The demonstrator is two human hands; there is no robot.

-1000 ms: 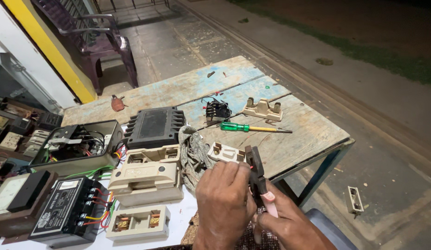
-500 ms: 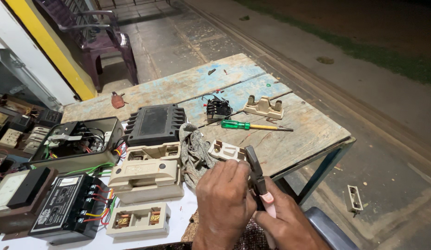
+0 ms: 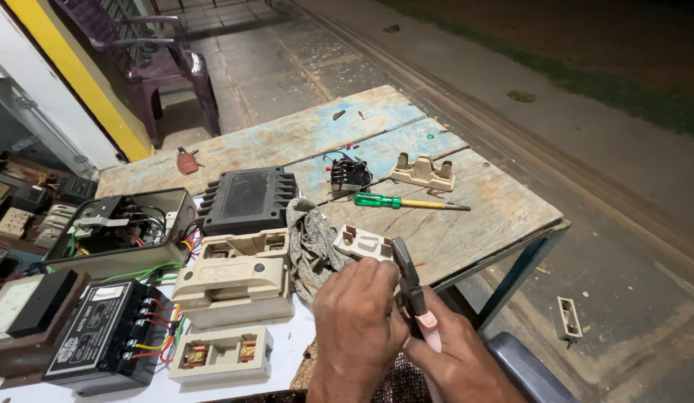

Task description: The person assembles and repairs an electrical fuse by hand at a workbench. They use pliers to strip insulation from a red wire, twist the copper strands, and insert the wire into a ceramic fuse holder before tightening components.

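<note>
table [image 3: 481,216]: a worn wooden top with flaking blue paint is filling the middle of the view, its blue metal leg dropping at 4 o'clock.
chair [image 3: 156,63]: a purple plastic chair is standing at 11 o'clock, well apart from the hands.
open box [image 3: 119,231]: a wired enclosure is lying at 9 o'clock, beside the black finned cover [image 3: 246,200].
cream fuse unit [image 3: 239,280]: it is sitting just left of the hands, with a grey rag [image 3: 311,242] bunching between it and them.
left hand [image 3: 358,325]: it is curling down over something near the bottom edge; what it is gripping is hidden under the fingers, so i cannot tell.
right hand [image 3: 455,358]: it is closing around the handles of the pliers [image 3: 410,287].
pliers: the dark jaws are pointing up to 12 o'clock, touching or just beside the cream fuse carrier [image 3: 362,242]; i cannot tell which.
screwdriver [image 3: 406,202]: the green-handled tool is lying flat at 1 o'clock from the hands, near a cream fuse base [image 3: 423,173].
</note>
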